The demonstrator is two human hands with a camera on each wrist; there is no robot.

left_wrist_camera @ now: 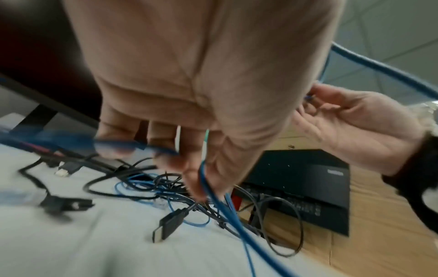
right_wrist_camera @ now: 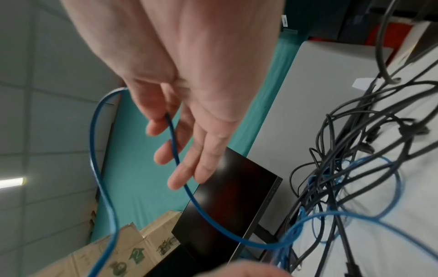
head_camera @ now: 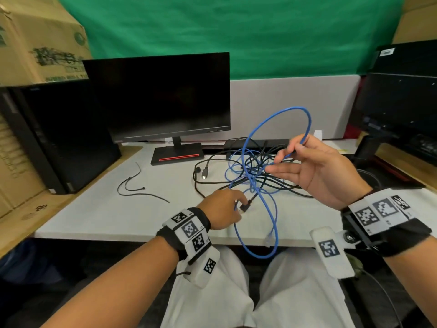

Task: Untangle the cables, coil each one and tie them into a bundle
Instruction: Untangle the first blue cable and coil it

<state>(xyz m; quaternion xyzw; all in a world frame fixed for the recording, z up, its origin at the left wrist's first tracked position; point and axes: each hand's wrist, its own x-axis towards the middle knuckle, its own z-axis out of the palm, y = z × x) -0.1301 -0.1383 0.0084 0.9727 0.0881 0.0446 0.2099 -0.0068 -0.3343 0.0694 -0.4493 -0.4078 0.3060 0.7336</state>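
Blue cable [head_camera: 287, 112] loops above right hand [head_camera: 316, 171] pinch — left hand [head_camera: 222, 207] grips lower strand.

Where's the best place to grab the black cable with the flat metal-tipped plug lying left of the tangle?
Take the black flat plug by its moulded body, coming from above and the left. It lies flat on the white table, clear of the blue cable loops, so pulling it leftward should draw it free.
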